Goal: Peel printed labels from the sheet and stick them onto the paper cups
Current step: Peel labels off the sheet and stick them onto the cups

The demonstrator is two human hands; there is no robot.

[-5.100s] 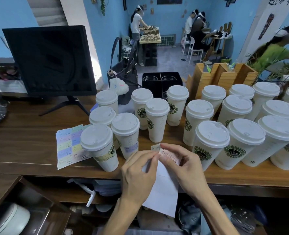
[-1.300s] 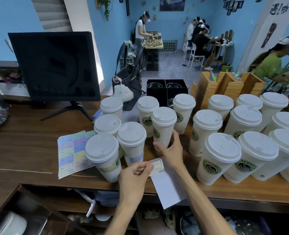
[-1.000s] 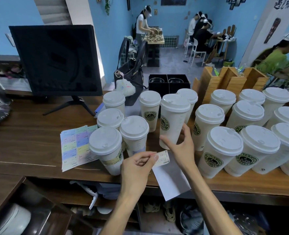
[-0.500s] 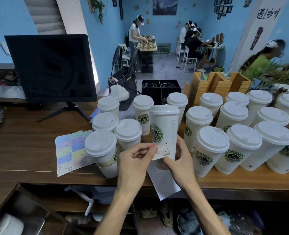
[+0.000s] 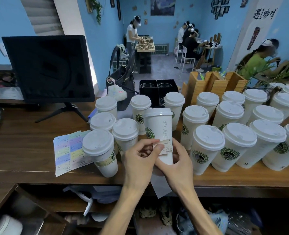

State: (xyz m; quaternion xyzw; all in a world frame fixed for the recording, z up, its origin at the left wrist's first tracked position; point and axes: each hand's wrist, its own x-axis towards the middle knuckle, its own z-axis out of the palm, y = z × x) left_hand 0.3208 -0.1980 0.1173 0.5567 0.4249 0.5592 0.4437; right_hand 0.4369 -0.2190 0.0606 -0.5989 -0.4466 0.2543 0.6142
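Label (image 5: 164, 147) against held cup (image 5: 159, 131) (upright)

Tall white lidded paper cup (image 5: 159, 129) upright, raised – small white printed label (image 5: 165, 148) against its lower front; pastel label sheet (image 5: 67, 151) flat on counter.

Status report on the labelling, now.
Right hand grips lifted cup. Left hand pinches label against cup wall, not pressed flat. Neighbouring cups close, nothing blocking.
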